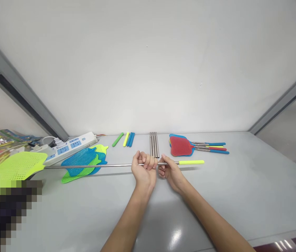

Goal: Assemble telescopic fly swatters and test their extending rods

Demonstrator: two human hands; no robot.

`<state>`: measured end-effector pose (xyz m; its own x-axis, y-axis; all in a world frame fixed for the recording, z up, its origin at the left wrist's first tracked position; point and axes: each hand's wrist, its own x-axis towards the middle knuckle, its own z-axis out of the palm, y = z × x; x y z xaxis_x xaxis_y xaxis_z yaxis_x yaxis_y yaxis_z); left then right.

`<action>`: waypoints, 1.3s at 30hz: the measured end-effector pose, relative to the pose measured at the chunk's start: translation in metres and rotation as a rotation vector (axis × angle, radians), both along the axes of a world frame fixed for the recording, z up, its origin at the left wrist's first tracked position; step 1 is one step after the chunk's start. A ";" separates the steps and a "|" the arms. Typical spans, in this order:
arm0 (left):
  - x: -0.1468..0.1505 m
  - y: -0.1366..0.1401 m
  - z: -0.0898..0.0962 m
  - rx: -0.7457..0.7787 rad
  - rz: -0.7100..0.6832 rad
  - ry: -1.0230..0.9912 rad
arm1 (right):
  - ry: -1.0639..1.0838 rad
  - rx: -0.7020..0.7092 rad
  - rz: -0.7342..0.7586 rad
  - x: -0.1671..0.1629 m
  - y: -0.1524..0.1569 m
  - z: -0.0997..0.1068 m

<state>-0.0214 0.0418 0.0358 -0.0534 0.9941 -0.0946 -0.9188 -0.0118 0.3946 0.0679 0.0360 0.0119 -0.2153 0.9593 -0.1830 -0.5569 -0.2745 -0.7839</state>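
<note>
Both hands grip one extended telescopic fly swatter, held level above the table. Its yellow-green mesh head reaches far out to the left, and a bright yellow handle sleeve covers its right end. My left hand has its fingers curled round the thin metal rod, palm up. Close beside it, my right hand pinches the rod just left of the yellow sleeve. Behind the hands lie several bare metal rods, side by side, their near ends close to my fingers.
Loose mesh swatter heads in blue, green and yellow are piled at left, under the rod. A white power strip lies behind them. Green, yellow and blue sleeves rest near the wall. Short swatters are stacked at right.
</note>
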 end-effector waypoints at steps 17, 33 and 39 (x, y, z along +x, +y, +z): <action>0.003 -0.001 0.001 -0.053 -0.018 0.006 | 0.037 -0.062 0.343 0.004 -0.001 -0.011; -0.013 0.009 0.003 -0.059 -0.126 0.047 | 0.088 -0.055 0.411 0.006 -0.001 -0.002; -0.010 0.008 0.007 -0.131 -0.022 0.028 | 0.024 -0.014 0.372 0.006 0.002 0.003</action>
